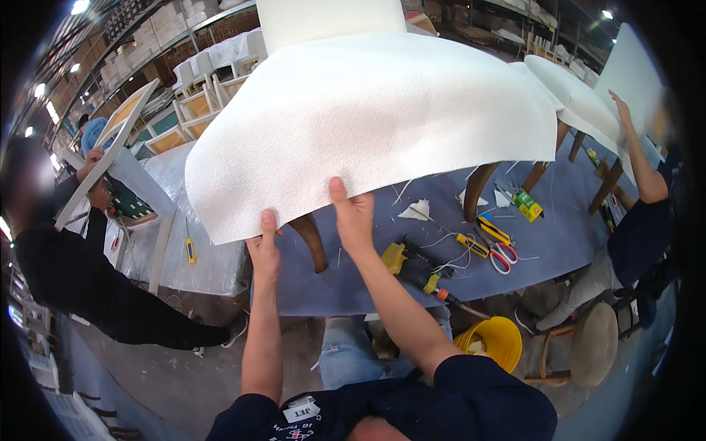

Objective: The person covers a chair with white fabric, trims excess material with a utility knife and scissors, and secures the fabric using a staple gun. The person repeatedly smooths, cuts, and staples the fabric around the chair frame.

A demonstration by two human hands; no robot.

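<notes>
White fabric (368,121), pebbly in texture, lies directly at the fingers, spread over the far side of the worktop (338,294) in front of a white chair back (331,26). Its long axis runs left to right. The near edge starts from a pointed corner at the near left and slants up toward the far right, so the left hand (265,250) is the closer one to that corner, while the right hand (354,220) grips farther along, a short way to the right. Well to the right of both, the fabric's other end hangs past a brown wooden leg (479,191).

Each hand has the edge pinched, thumb flat on the upper face and pointing away from the body. The fingers go beneath the fabric, and how tightly they are curled there cannot be seen. Both forearms reach up from the near side, the left almost straight, the right angled leftward from its elbow. Another brown leg (310,246) stands below the edge, between the two hands. Red-handled scissors (504,257) and a yellow-and-black tool (412,268) lie to the right, apart from the fingers.
</notes>
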